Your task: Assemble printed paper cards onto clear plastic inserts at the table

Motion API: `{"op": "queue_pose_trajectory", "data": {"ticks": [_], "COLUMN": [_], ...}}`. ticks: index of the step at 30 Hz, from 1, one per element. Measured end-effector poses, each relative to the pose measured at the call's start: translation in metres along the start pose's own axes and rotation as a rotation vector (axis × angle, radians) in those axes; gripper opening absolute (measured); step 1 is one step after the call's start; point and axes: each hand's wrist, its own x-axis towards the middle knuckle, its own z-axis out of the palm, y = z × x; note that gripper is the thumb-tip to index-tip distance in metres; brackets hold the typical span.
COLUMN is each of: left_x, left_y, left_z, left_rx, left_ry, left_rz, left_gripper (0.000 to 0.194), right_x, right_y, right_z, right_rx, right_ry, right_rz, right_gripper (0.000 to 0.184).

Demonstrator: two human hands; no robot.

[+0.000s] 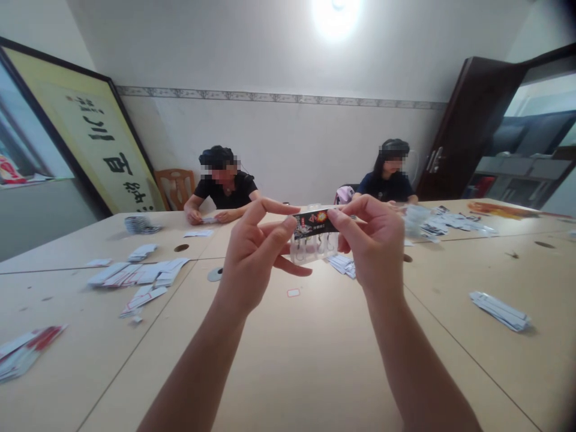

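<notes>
Between my two hands, above the table, is a small clear plastic pack of fish hooks point(314, 246) with a black printed card along its top. My left hand point(256, 252) pinches the pack's left end between thumb and fingers, the lower fingers reaching behind it. On the right end, my right hand point(371, 240) grips the card with the thumb in front and the fingers curled behind. Several dark hooks show through the clear plastic. Below the pack, a small red-bordered white label point(293, 293) lies on the table point(306, 360).
White paper cards point(135, 273) lie in piles at left. A bundle of cards point(500, 311) sits at right, and clear plastic packs point(416, 219) at the far right. Two people, one in a black shirt point(231, 193), sit across the table. A cable hole point(216, 275) is near my left hand.
</notes>
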Motion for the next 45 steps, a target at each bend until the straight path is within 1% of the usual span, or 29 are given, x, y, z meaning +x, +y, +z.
{"op": "queue_pose_trajectory", "data": {"ticks": [5, 9, 15, 18, 23, 28, 34, 36, 39, 43, 45], "left_x": [0.001, 0.001, 0.004, 0.005, 0.008, 0.009, 0.01, 0.012, 0.014, 0.018, 0.02], "left_y": [-0.001, -0.002, -0.002, -0.002, -0.004, -0.005, -0.003, -0.004, -0.006, -0.01, -0.012], "left_z": [-0.001, -0.004, -0.008, -0.009, -0.012, -0.015, -0.021, -0.024, -0.028, -0.035, -0.039], "left_rx": [0.023, 0.03, 0.023, 0.028, 0.034, 0.032, -0.069, -0.118, -0.186, -0.27, -0.272], "left_ry": [0.02, 0.033, 0.029, 0.017, -0.033, -0.069, -0.091, -0.106, -0.14, -0.167, -0.151], "left_rz": [0.012, 0.021, 0.02, 0.021, -0.025, -0.073, -0.166, -0.216, -0.267, -0.267, -0.259], "left_gripper": [0.022, 0.022, 0.021, 0.023, 0.031, 0.034, 0.039, 0.041, 0.045, 0.046, 0.045], "right_x": [0.0, 0.0, 0.001, 0.002, 0.004, 0.007, 0.008, 0.008, 0.01, 0.013, 0.015], "right_y": [0.0, 0.0, 0.0, 0.001, 0.006, 0.01, 0.01, 0.011, 0.015, 0.02, 0.023], "right_z": [0.0, 0.0, 0.0, 0.0, 0.001, 0.002, 0.0, -0.001, -0.003, -0.005, -0.006], "right_rx": [0.008, 0.056, 0.117, 0.131, 0.121, 0.105, 0.089, 0.059, 0.006, 0.005, 0.002], "right_ry": [-0.012, -0.014, -0.056, -0.08, -0.08, -0.09, -0.127, -0.153, -0.187, -0.271, -0.318], "right_rz": [-0.013, 0.003, 0.06, 0.066, 0.061, 0.069, 0.06, 0.061, 0.071, 0.117, 0.141], "right_gripper": [0.027, 0.03, 0.022, 0.017, 0.015, 0.016, 0.009, 0.012, 0.021, 0.032, 0.034]}}
